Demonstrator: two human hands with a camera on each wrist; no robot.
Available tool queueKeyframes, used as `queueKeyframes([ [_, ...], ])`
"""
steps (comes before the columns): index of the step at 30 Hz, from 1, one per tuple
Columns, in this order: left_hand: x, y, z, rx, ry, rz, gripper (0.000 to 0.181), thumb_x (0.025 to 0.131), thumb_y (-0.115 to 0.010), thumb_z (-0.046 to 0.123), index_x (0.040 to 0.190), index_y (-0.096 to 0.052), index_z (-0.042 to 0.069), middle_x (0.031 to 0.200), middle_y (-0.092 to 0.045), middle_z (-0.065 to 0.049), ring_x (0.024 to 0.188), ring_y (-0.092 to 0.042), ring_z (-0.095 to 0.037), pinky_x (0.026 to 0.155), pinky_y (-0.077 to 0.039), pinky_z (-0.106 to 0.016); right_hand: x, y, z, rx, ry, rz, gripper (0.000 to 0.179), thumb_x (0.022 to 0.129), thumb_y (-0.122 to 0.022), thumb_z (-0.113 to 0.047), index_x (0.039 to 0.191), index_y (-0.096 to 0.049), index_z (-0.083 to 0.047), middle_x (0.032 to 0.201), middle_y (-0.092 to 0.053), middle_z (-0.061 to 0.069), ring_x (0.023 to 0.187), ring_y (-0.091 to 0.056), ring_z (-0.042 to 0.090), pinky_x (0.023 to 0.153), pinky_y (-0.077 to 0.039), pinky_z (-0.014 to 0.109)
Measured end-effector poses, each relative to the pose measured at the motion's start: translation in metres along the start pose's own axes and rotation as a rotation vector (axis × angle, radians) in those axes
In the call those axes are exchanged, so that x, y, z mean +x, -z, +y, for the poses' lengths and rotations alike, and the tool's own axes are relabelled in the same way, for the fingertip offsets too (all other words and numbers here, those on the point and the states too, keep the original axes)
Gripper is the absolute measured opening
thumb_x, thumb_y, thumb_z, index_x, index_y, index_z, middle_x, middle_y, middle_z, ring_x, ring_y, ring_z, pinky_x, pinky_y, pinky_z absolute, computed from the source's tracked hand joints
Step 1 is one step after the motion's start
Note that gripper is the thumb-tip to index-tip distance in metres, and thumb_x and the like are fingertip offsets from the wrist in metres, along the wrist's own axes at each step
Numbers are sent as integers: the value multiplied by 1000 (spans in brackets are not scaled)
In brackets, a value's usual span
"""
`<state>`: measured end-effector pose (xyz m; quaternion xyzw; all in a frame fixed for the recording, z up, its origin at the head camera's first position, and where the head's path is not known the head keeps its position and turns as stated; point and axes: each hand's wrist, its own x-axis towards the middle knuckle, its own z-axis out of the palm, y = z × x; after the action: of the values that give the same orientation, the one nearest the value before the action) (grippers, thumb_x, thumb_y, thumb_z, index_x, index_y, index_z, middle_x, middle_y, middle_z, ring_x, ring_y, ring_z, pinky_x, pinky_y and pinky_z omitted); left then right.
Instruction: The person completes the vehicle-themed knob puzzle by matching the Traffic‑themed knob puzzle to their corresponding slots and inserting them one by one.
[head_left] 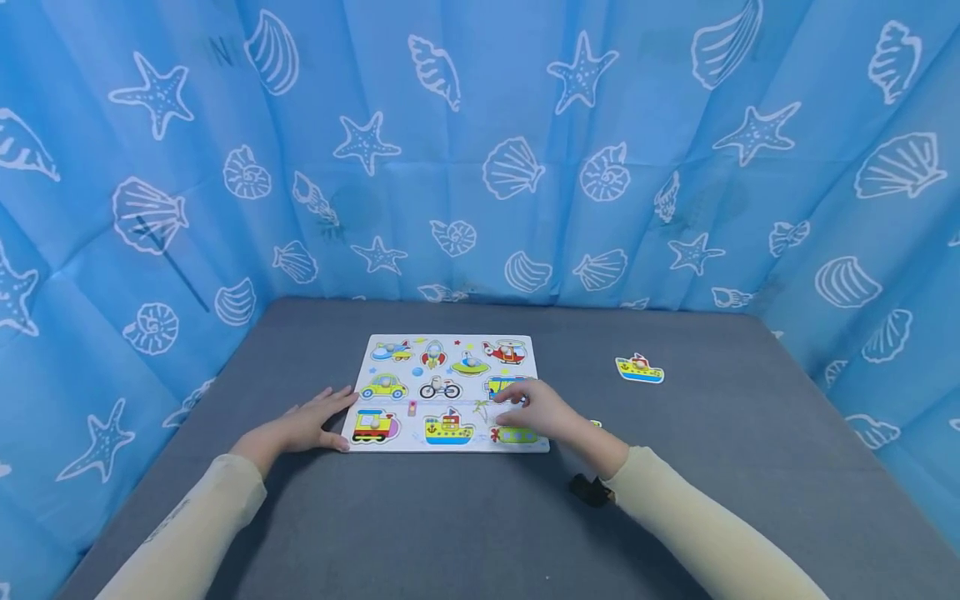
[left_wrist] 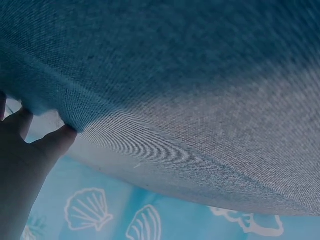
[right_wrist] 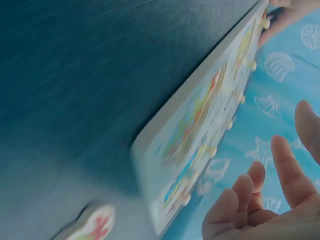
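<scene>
A white wooden puzzle board (head_left: 450, 412) with vehicle pictures lies on the table. My left hand (head_left: 311, 421) rests at its left edge with spread fingers, the thumb by the front corner. Over the board's right side hovers my right hand (head_left: 543, 408), fingers loosely bent and nothing between them. It partly covers the blue bus (head_left: 497, 385) and sits above the green submarine picture (head_left: 513, 435). A yellow and blue boat piece (head_left: 640, 368) lies on the table to the right. Another piece (right_wrist: 97, 224), pink and green, lies beside the board, mostly hidden by my right wrist in the head view.
Knobbed pieces stand in the board, among them a train (head_left: 373, 426), a car (head_left: 384, 387) and a helicopter (head_left: 506, 352). A small black object (head_left: 590, 490) shows by the right sleeve. A blue shell-patterned curtain (head_left: 480, 150) hangs behind the grey table (head_left: 450, 525).
</scene>
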<state>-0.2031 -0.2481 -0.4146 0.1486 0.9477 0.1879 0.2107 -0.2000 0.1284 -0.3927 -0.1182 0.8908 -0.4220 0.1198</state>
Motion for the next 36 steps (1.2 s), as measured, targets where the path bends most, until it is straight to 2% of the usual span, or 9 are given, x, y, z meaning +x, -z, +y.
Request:
queueKeyframes([
  [7, 1, 1, 0, -41, 19, -13, 102, 79, -75, 51, 153, -24, 4, 158, -15, -25, 143, -4, -49, 104, -7, -74, -15, 26, 14, 12, -10, 20, 28, 85, -74, -8, 111, -69, 2, 107, -56, 17, 86, -45, 24, 69, -41, 32],
  [11, 1, 0, 0, -46, 29, -21, 102, 79, -75, 52, 153, -23, 4, 158, -14, -25, 143, -3, -49, 104, -6, -74, -20, 41, 22, 3, -27, -2, 31, 87, -73, -11, 115, -67, 1, 114, -55, 20, 91, -47, 25, 69, -46, 34],
  [17, 4, 1, -2, -41, 40, -33, 102, 79, -74, 53, 154, -23, 5, 158, -13, -24, 143, -3, -48, 104, -6, -74, -27, 61, 32, -7, -17, -31, 34, 88, -72, -12, 119, -65, 2, 117, -54, 22, 90, -46, 26, 67, -44, 33],
  [25, 4, 0, 0, -36, 39, -24, 102, 79, -74, 54, 154, -23, 5, 158, -14, -24, 143, -3, -49, 103, -7, -74, -35, 75, 54, 4, 30, -71, 35, 87, -74, -13, 116, -66, 5, 108, -54, 20, 89, -47, 24, 73, -44, 34],
  [36, 3, 0, 0, -17, 38, -21, 102, 79, -73, 55, 154, -23, 5, 158, -15, -24, 143, -3, -49, 103, -7, -75, -46, 88, 77, -20, 100, -60, 34, 87, -73, -11, 114, -65, 7, 103, -57, 16, 86, -45, 21, 70, -41, 34],
])
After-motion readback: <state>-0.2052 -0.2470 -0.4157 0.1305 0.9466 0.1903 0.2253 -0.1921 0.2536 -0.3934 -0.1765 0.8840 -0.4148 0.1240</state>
